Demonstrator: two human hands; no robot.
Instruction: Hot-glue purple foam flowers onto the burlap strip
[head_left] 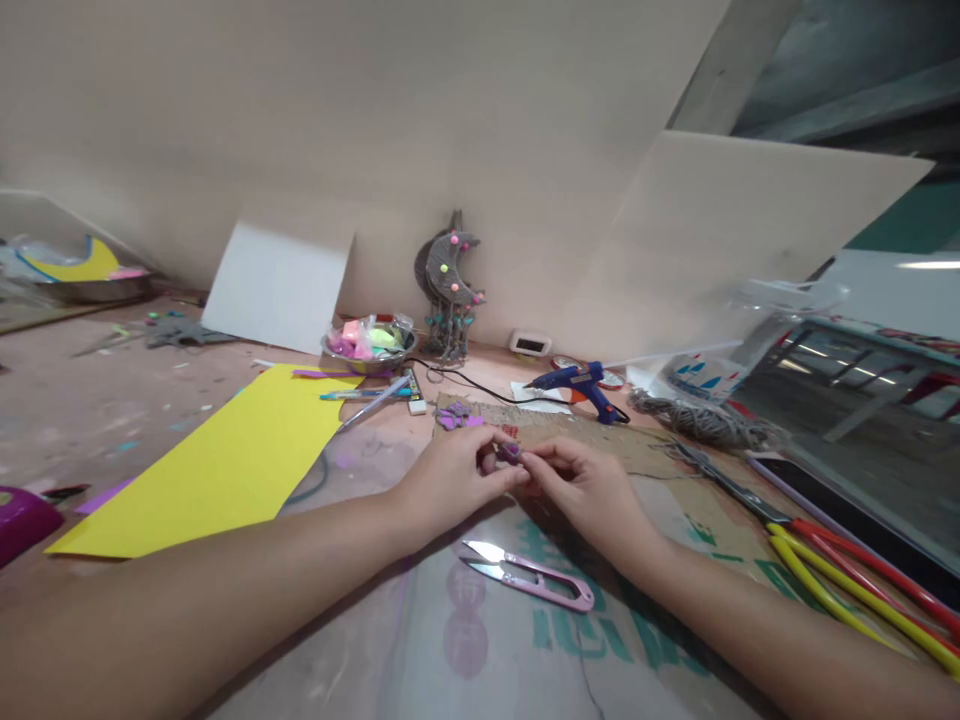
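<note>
Between the fingertips of both hands is a small purple piece point(509, 452), partly wrapped in something darker; its exact kind is too small to make out. My left hand point(457, 480) pinches it from the left, and my right hand point(574, 485) closes on its right side. Just below the hands lie pink thread snips point(536, 577), blades pointing left, on a printed plastic sheet. Beyond the fingers, several purple cut pieces point(459, 415) rest on a cardboard piece point(630, 445).
Yellow sheet point(225, 460) lies left. Behind are a bowl of colourful clay packs point(371, 340), a grey moon ornament point(452, 270) and a blue glue gun point(577, 385) with its cord. Grey yarn point(705, 420), large scissors point(825, 560) and a phone point(862, 510) are right.
</note>
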